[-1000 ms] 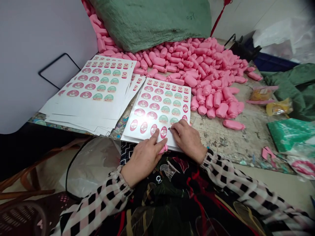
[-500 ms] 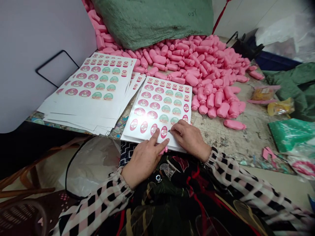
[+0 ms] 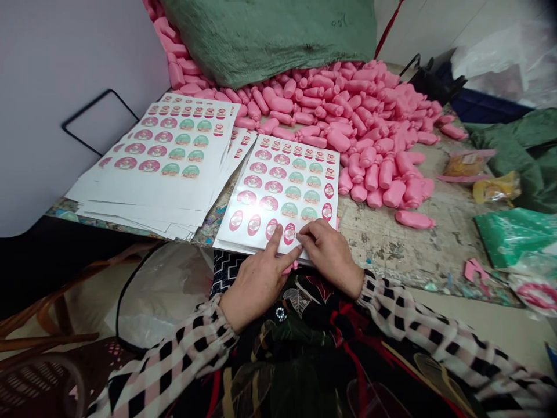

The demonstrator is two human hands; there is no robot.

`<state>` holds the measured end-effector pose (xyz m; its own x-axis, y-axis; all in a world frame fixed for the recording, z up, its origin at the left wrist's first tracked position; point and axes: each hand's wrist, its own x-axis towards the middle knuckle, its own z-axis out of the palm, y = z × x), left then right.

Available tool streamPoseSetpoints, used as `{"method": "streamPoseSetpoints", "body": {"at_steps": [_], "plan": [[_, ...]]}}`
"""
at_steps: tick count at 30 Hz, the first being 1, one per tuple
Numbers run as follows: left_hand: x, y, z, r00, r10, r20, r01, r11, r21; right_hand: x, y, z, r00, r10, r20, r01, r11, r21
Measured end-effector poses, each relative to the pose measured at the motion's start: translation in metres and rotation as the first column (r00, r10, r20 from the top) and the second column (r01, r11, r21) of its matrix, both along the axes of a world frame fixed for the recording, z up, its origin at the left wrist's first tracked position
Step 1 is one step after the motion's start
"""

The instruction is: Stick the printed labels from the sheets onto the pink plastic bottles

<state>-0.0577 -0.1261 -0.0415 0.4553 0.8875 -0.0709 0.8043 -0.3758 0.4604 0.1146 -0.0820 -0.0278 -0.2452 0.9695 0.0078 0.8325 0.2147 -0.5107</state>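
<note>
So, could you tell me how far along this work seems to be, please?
Little looks finished: the pink plastic bottles in the heap show no visible labels. In hand, the left hand and right hand press on a sheet of printed labels, by a pink piece. Still left: that heap and the stacked label sheets.
</note>
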Motion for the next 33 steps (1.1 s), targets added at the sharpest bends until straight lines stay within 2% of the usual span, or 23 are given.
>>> {"method": "streamPoseSetpoints", "body": {"at_steps": [9, 18, 23, 26, 28, 30, 31, 32, 33], "plan": [[0.0, -0.001, 0.0, 0.991, -0.004, -0.137, 0.007, 1.0, 0.023, -0.006, 0.013, 0.006, 0.984, -0.175, 0.011, 0.175, 0.975, -0.138], [0.001, -0.003, 0.005, 0.991, 0.0, -0.131, 0.004, 1.0, 0.03, -0.01, 0.008, 0.028, 0.993, -0.119, 0.017, 0.119, 0.993, 0.027], [-0.001, -0.002, 0.003, 0.997, 0.003, -0.074, -0.001, 1.0, 0.025, -0.001, 0.009, 0.035, 0.994, -0.101, -0.031, 0.103, 0.989, 0.108], [-0.006, -0.004, 0.001, 1.0, 0.006, 0.019, -0.005, 1.0, -0.01, 0.008, 0.011, 0.032, 0.985, -0.118, -0.125, 0.128, 0.988, 0.081], [-0.011, -0.007, 0.003, 0.991, 0.017, 0.134, -0.015, 1.0, -0.022, 0.015, 0.011, 0.027, 0.965, -0.142, -0.221, 0.157, 0.986, 0.054], [-0.016, -0.012, 0.009, 0.943, 0.085, 0.321, -0.075, 0.996, -0.043, 0.02, 0.01, 0.023, 0.925, -0.168, -0.342, 0.186, 0.982, 0.02], [-0.018, -0.013, 0.013, 0.885, 0.166, 0.436, -0.138, 0.986, -0.095, 0.021, 0.009, 0.023, 0.895, -0.181, -0.408, 0.197, 0.98, -0.004], [-0.019, -0.014, 0.017, 0.788, 0.272, 0.553, -0.193, 0.961, -0.197, 0.02, 0.007, 0.023, 0.86, -0.193, -0.472, 0.203, 0.979, -0.031], [-0.019, -0.013, 0.022, 0.648, 0.394, 0.651, -0.217, 0.916, -0.338, 0.019, 0.005, 0.025, 0.825, -0.203, -0.528, 0.201, 0.978, -0.061]]}}
